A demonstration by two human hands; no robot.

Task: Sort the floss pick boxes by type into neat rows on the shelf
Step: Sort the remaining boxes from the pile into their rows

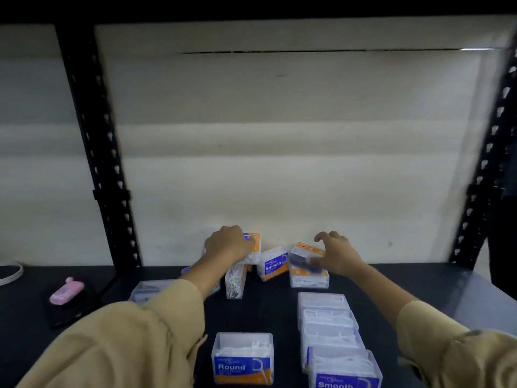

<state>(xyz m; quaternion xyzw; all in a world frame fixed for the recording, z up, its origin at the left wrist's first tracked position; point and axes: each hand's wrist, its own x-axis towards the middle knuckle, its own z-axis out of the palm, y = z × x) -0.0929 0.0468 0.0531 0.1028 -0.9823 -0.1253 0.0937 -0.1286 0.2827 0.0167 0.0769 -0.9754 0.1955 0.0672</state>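
Sorting at the shelf's back, twelve o'clock.
My left hand [228, 243] clamps a light, slippery clear plastic orange-labelled floss box [253, 247] by its sides; right hand [337, 254] hovers spread apart.

A dark shelf [268, 309] carries clear floss pick boxes: a "Round" box [242, 357] at the front, a row of four boxes [333, 334] to its right (nearest one reads "Smooth"), and a loose cluster [275, 264] near the back wall. A pink case [66, 291] lies far left on a black pad [63, 309].
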